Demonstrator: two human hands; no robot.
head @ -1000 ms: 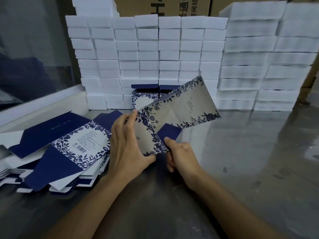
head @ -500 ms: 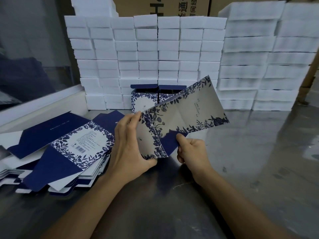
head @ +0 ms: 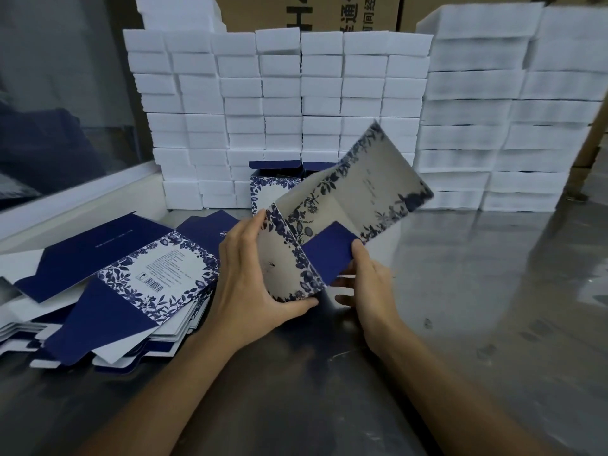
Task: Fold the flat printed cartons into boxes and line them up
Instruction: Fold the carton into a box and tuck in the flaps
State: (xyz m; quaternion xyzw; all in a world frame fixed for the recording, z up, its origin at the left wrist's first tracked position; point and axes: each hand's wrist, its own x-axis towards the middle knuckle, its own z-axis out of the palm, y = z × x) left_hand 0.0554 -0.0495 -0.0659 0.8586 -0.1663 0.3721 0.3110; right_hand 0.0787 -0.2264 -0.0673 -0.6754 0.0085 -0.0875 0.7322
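Note:
A blue-and-white floral carton (head: pixel 362 189) is held above the steel table (head: pixel 477 291), partly opened into a tube. My left hand (head: pixel 250 278) grips its near side panel, fingers over the top edge and thumb under the bottom. My right hand (head: pixel 365 284) pinches the dark blue end flap (head: pixel 329 255), thumb on top and fingers below. A pile of flat cartons (head: pixel 138 274) lies at the left. Behind the held carton stand two folded boxes with raised blue flaps, one (head: pixel 273 185) in plain sight, the other (head: pixel 312 166) mostly hidden.
A wall of stacked white foam blocks (head: pixel 279 103) runs along the back of the table, with taller stacks (head: pixel 510 126) at the right. Brown shipping cartons (head: pixel 312 11) stand behind them. A white ledge (head: pixel 82 192) and glass pane border the left side.
The carton has opened further and tilted upward to the right. My right hand moved from its lower edge up onto the blue flap, which now folds inward.

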